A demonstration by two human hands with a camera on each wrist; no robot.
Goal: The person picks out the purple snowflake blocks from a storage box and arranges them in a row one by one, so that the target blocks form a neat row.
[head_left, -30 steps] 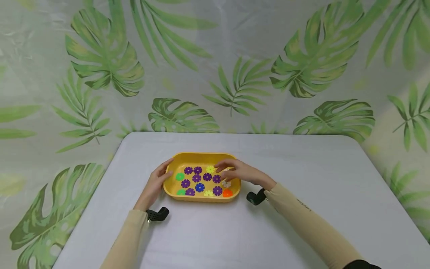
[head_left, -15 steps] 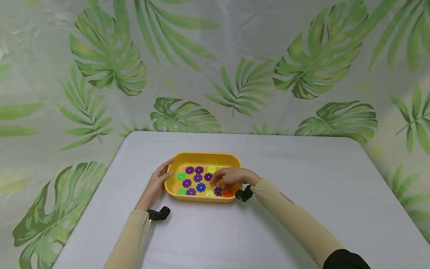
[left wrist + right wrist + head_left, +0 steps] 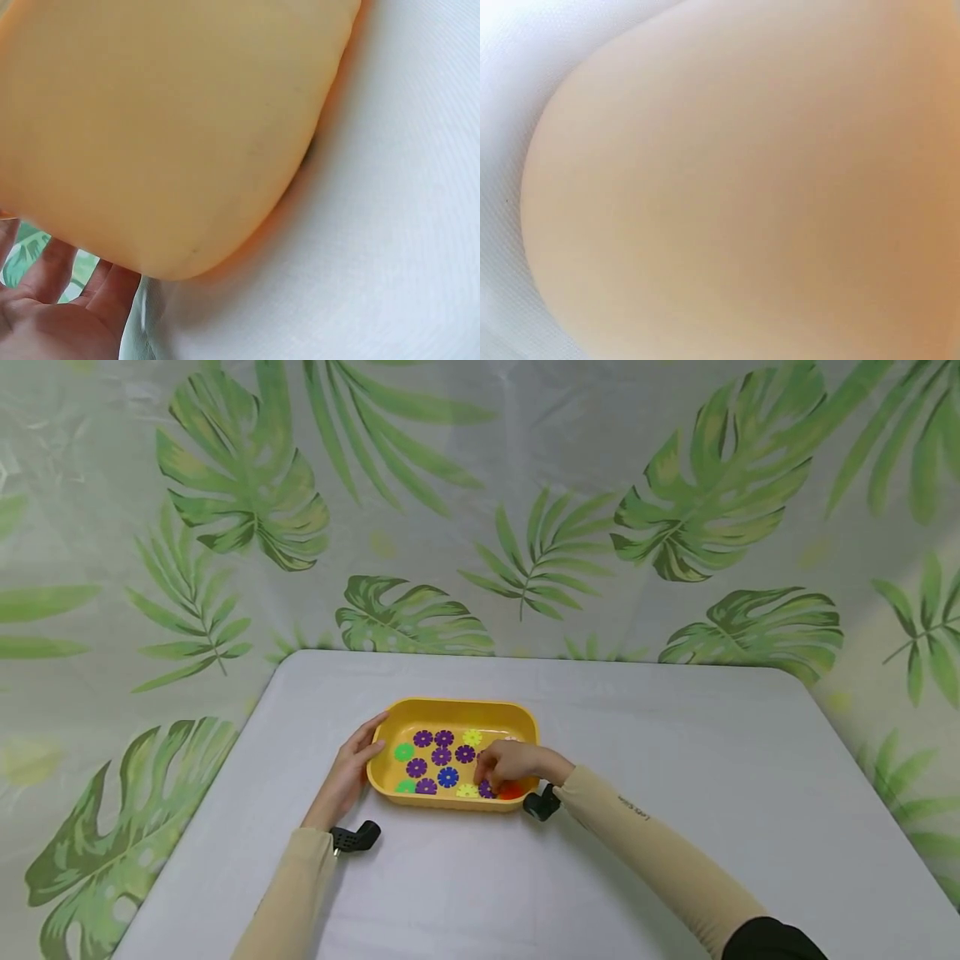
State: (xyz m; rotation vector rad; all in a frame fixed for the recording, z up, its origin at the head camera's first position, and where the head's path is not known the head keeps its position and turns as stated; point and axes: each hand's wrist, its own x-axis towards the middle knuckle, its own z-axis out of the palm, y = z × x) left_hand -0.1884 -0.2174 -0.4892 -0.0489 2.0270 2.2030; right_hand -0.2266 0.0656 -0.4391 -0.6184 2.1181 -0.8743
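A yellow plastic tray [image 3: 457, 713] holds several flower-shaped discs. Most are purple [image 3: 441, 756]; a blue disc [image 3: 447, 777], green discs [image 3: 403, 752], yellow discs [image 3: 472, 737] and an orange-red disc [image 3: 512, 791] lie among them. My left hand [image 3: 347, 777] grips the tray's left end, thumb over the rim and fingers along the outer wall. Inside the right part, my right hand [image 3: 510, 762] reaches down among the discs with bent fingers. It covers some discs, and I cannot tell whether its fingertips pinch one. Only the tray's outer wall [image 3: 705, 187] fills most of the right wrist view.
The tray stands on a white-covered table [image 3: 645, 735]. Behind it hangs a leaf-patterned curtain [image 3: 555, 443]. Black wrist cameras sit below both hands, the right camera [image 3: 542, 803] close to the tray's right front corner.
My right hand has moved left and down into the tray, and its fingers have drawn closer together over the discs. My left hand keeps its hold on the tray's left end.
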